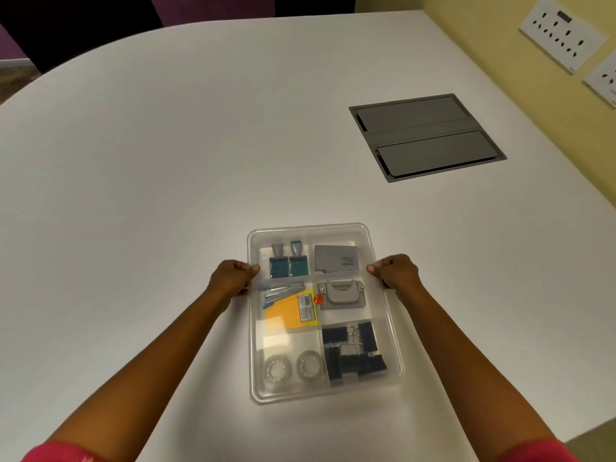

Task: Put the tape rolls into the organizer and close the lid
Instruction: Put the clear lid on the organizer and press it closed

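Note:
A clear plastic organizer lies on the white table in front of me, and a clear lid appears to sit over it. Two clear tape rolls lie side by side in its near left compartment. My left hand grips the left edge, thumb on top. On the opposite side my right hand holds the right edge the same way. Other compartments hold stamps, a grey box, a stapler with yellow notes, a grey punch and black binder clips.
A grey hatch for cables is set flush into the table at the far right. Wall sockets are on the yellow wall beyond it. The table's rounded edge curves away at the far left.

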`<action>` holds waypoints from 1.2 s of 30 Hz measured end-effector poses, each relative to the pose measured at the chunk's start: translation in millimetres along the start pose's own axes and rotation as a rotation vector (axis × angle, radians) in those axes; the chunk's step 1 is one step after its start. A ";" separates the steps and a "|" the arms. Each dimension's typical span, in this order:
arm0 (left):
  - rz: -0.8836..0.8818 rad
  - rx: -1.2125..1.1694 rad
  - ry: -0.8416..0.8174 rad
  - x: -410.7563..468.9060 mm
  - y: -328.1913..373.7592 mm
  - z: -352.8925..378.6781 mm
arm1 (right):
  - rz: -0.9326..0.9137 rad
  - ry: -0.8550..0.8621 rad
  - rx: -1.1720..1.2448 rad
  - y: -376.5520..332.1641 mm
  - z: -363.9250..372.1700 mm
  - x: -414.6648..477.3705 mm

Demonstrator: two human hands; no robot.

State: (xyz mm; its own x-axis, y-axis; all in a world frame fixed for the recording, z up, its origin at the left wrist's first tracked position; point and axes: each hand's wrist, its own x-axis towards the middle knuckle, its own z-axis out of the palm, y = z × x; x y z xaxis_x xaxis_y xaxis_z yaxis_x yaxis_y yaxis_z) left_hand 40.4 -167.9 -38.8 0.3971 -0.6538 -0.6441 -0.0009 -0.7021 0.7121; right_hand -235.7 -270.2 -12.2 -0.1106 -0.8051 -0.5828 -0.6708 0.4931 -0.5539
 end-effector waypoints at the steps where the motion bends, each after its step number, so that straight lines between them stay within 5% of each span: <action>1: 0.002 0.002 0.003 7.3 6.7 -0.8 | -0.007 -0.002 0.000 -7.8 -0.1 6.4; 11: 0.045 0.083 0.003 51.6 45.2 -5.0 | -0.055 -0.019 0.118 -57.3 -5.8 55.9; 36: -0.060 0.203 -0.070 80.3 73.4 -1.6 | 0.196 -0.192 0.212 -59.2 -9.4 87.3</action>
State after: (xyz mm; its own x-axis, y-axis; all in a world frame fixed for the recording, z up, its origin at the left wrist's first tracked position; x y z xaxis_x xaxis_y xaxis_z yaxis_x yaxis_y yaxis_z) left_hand 73.7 -271.5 -37.8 0.3369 -0.6225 -0.7064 -0.1672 -0.7779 0.6058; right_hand -212.6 -372.7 -24.6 -0.0682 -0.6215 -0.7804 -0.4807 0.7059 -0.5202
